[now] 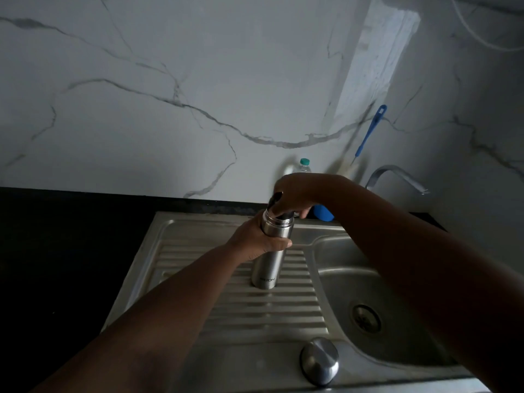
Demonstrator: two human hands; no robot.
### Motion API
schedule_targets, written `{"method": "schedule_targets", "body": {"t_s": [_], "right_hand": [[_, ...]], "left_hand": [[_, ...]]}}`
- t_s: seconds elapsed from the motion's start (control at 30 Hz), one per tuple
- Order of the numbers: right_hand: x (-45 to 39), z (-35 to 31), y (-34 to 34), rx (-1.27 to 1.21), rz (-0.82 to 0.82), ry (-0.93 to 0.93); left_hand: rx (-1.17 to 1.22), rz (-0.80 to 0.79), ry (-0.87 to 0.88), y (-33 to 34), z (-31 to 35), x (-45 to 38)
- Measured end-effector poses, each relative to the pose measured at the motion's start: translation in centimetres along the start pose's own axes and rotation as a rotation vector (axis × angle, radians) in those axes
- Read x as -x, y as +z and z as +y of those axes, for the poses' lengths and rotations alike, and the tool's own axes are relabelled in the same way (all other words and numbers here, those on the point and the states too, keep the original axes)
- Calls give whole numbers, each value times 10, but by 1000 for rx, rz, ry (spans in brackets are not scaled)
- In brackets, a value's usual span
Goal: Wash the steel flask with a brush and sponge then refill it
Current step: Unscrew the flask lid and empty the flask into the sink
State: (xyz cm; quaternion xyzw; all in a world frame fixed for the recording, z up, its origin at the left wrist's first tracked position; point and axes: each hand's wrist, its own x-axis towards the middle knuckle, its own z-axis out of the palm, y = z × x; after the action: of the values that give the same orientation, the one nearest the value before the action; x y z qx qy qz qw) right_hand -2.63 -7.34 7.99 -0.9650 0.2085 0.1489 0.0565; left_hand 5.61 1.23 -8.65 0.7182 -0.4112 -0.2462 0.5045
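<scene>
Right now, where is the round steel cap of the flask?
In the head view, the round steel cap lies on the steel sink's ribbed drainboard near the front edge, left of the basin and apart from the upright steel flask.

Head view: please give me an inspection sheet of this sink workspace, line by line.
Surface: steel drainboard, ribbed; basin at right, no water seen.
Job's things: steel flask upright on drainboard; steel cup lid lies near front edge; blue-handled brush leans on wall.
Clutter: green-capped bottle; blue object behind flask.
Grippers: left hand grips flask body; right hand on its black stopper.
Cables: white cable at top right.
Surroundings: marble wall, tap.
</scene>
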Motion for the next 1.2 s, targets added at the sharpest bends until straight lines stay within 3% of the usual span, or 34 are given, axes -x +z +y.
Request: {"method": "schedule_targets", "body": {"t_s": [0.1,0.3,0.47,0.57,0.7,0.9,0.97,1.13,1.2], "right_hand": [[8,-6,-6,-60,-75,-82],[14,-8,3,60,31,106],[15,-6,2,-36,-39,-24],[20,-4,5,-128,48,44],[13,-2,17,60,211,108],[15,3,15,-195,68,-26],[19,3,16,-285,96,-32],[13,2,24,-11,257,75],[11,2,26,-75,249,16]], "left_hand": [[-4,-3,-7,0,0,1],[-15,0,-3,1,-1,2],[3,7,15,2,-1,4],[-7,-4,2,2,0,4],[-4,-3,17,2,-1,3],[6,1,15,2,-1,4],[4,-3,8,2,-1,4],[-7,-3,-1,3,-2,3],[-2,11,4,3,-3,3]]}}
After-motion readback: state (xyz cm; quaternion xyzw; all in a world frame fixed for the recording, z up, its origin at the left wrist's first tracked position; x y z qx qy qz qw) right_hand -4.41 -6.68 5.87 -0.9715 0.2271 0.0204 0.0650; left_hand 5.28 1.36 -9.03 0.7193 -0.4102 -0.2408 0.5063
